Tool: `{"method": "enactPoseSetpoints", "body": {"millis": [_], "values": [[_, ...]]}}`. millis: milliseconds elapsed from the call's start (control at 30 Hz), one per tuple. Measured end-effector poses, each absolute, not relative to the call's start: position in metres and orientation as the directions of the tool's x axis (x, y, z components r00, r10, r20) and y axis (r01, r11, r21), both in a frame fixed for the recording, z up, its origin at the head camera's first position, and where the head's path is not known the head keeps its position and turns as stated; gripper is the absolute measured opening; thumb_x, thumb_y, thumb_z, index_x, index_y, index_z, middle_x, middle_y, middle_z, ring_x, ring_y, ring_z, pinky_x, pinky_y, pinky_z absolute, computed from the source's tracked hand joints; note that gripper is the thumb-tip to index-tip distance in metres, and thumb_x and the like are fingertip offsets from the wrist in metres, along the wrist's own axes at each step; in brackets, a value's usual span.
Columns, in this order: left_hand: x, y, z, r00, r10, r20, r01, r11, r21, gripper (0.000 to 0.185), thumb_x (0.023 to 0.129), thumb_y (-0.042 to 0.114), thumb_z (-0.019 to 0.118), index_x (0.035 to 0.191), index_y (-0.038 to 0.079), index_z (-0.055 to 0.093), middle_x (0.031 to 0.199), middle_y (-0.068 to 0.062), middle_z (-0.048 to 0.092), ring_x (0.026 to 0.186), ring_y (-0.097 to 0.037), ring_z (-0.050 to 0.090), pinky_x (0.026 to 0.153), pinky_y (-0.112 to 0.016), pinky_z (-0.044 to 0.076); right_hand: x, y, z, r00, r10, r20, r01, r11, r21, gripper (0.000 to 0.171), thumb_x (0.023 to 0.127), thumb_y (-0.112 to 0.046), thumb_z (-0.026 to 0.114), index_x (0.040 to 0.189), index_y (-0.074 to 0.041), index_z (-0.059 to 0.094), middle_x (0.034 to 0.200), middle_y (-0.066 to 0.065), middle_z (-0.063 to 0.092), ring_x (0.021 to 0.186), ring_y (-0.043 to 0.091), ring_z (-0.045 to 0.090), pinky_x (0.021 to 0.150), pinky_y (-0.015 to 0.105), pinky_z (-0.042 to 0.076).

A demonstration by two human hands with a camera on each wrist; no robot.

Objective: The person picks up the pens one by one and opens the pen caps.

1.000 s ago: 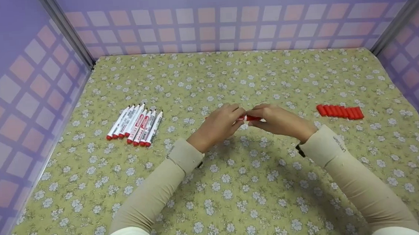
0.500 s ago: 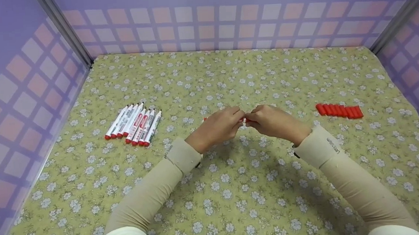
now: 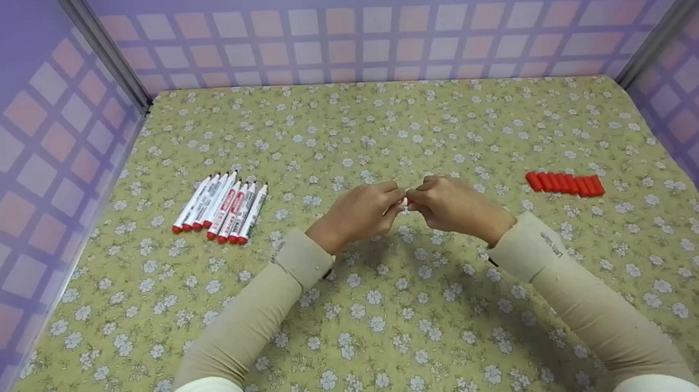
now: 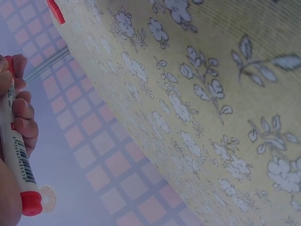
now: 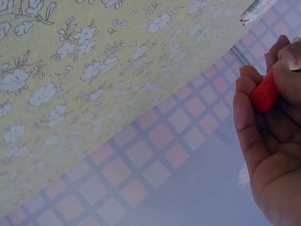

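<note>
While both hands meet above the middle of the floral tablecloth (image 3: 397,352), the left hand (image 3: 363,210) grips a white marker (image 4: 16,150) with a red end, its fingers curled round the barrel. The right hand (image 3: 451,204) holds a red cap (image 5: 264,92), pinched between curled fingers and thumb. The fingertips of the two hands touch, and only a small white sliver of the marker shows between them in the head view. To the person's left, well apart from the hands, a row of white markers (image 3: 221,208) with red ends lies side by side on the cloth. To the right, a row of red caps (image 3: 564,183) lies packed together. Purple checked walls (image 3: 375,28) enclose the surface on three sides.
</note>
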State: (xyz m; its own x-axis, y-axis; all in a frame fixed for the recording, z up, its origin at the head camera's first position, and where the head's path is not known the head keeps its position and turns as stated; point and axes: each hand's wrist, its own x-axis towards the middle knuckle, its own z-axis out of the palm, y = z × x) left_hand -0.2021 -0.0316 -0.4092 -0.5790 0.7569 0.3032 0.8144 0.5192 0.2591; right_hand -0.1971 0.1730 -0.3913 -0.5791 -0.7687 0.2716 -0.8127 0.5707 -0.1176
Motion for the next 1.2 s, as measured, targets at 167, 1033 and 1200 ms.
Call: {"method": "enactPoseSetpoints", "body": {"millis": [167,1033,1200], "values": [[-0.202,-0.031,-0.408,-0.61,0.748,0.259,0.787,0.535,0.308,0.025,0.101,0.018,0.049,0.113,0.005,0.067,0.1,-0.008,0.064,0.079,-0.017,0.062,0.07,-0.028,0.051,-0.197,0.174,-0.395,-0.566,-0.768,0.301,-0.821,0.56,-0.115,0.006,0.09,-0.001,0.063,0.086,-0.002,0.069,0.065,0.01,0.063,0.055,0.015,0.048,0.053,0.028,0.039],[-0.209,-0.034,-0.404,-0.686,0.714,0.143,0.659,0.525,0.538,0.024,0.1,0.018,0.051,0.108,0.009,0.071,0.086,-0.004,0.058,0.069,-0.013,0.047,0.062,-0.026,0.039,-0.197,0.175,-0.411,-0.475,-0.781,0.406,-0.838,0.542,0.062,0.004,0.09,-0.003,0.064,0.085,-0.003,0.065,0.071,0.008,0.067,0.058,0.019,0.05,0.054,0.028,0.043],[-0.209,-0.034,-0.405,-0.697,0.708,0.113,0.628,0.527,0.573,0.026,0.1,0.019,0.05,0.107,0.007,0.071,0.085,-0.003,0.057,0.069,-0.013,0.047,0.061,-0.025,0.039,-0.197,0.174,-0.413,-0.427,-0.792,0.436,-0.842,0.525,0.127,0.006,0.089,-0.004,0.065,0.084,-0.004,0.065,0.071,0.008,0.068,0.058,0.018,0.051,0.055,0.028,0.044]]}}
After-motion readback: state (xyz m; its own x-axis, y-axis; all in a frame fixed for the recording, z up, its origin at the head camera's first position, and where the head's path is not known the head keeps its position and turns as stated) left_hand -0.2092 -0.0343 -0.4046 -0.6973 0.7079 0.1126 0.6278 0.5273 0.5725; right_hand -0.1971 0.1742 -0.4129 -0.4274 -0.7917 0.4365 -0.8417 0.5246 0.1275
